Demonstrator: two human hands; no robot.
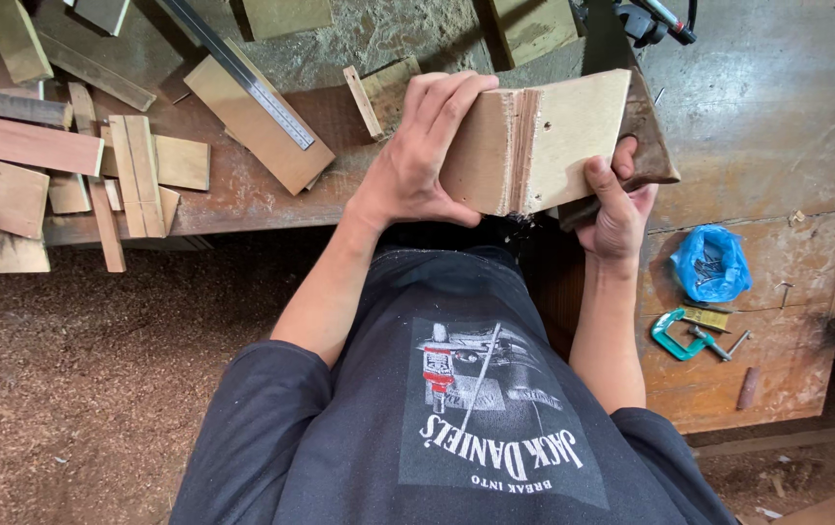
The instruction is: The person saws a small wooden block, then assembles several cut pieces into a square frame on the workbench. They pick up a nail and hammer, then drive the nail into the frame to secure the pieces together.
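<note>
My left hand (415, 160) and right hand (617, 209) both clamp the joined wood block (534, 136); prob. stiff, light, rough-edged, so best gripped at flat side faces.

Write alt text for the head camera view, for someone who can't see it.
Seen from above, a person's left hand and right hand hold a joined pair of plywood boards over a workbench. Wood offcuts and a metal ruler lie to the left, a blue bag and green clamp to the right.
</note>
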